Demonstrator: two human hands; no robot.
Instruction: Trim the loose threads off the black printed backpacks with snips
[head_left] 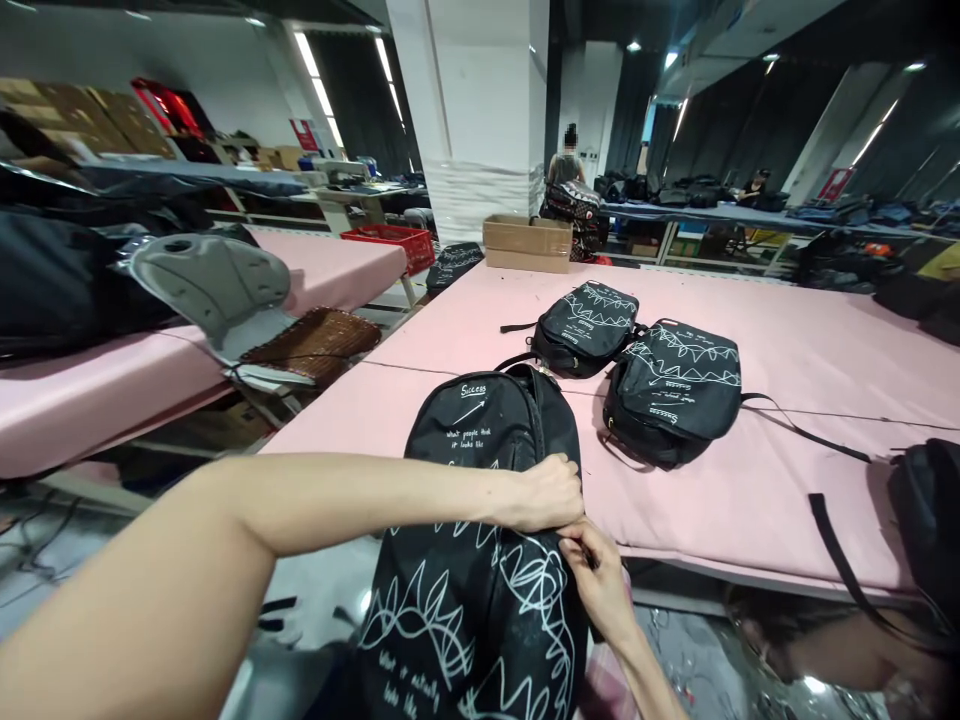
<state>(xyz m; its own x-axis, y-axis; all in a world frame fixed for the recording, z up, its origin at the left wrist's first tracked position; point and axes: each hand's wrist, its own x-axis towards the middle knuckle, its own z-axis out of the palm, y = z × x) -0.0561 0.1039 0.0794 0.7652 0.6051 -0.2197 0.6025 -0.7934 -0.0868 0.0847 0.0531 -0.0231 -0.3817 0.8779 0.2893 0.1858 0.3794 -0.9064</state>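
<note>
A black backpack point(450, 560) with white scribbled lines and lettering stands in front of me, tilted against the table edge. Across its front reaches my left arm, and my left hand point(546, 492) is closed on the bag's right side edge. Just below, touching it, my right hand point(598, 572) pinches the same edge between thumb and fingers. The exact part of the bag under the fingertips is hidden. Part of the print is covered by my left forearm.
Two similar backpacks point(589, 328) point(675, 392) lie on the pink table point(825, 340). A cardboard box point(527, 243) sits at its far end. At right is another black bag point(930, 510) with a hanging strap. A grey chair point(217, 290) stands left; a person point(568, 165) is farther back.
</note>
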